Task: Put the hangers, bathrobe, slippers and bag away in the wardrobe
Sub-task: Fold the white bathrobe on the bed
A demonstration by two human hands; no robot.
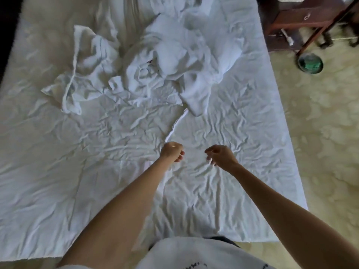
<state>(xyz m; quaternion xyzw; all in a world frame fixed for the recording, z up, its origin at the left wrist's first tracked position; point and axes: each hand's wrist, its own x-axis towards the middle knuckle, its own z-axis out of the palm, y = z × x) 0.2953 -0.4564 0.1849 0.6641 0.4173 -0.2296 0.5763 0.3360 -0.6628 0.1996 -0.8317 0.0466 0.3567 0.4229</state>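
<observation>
A crumpled white bathrobe (171, 61) lies in a heap on the bed, towards its far side. Its white belt (177, 123) trails from the heap towards me and runs into my left hand (172, 152), which grips it in a fist just above the sheet. My right hand (220, 156) hovers a little to the right of the left one, fingers loosely curled, holding nothing. A white cloth bag (89, 61) with a drawstring lies flat to the left of the robe. No hangers, slippers or wardrobe are in view.
The bed (77, 171) is covered by a wrinkled white sheet and fills most of the view. To the right is pale patterned carpet (326, 133), with a dark wooden table (299, 18) and a round green bin (310, 63) at the far right.
</observation>
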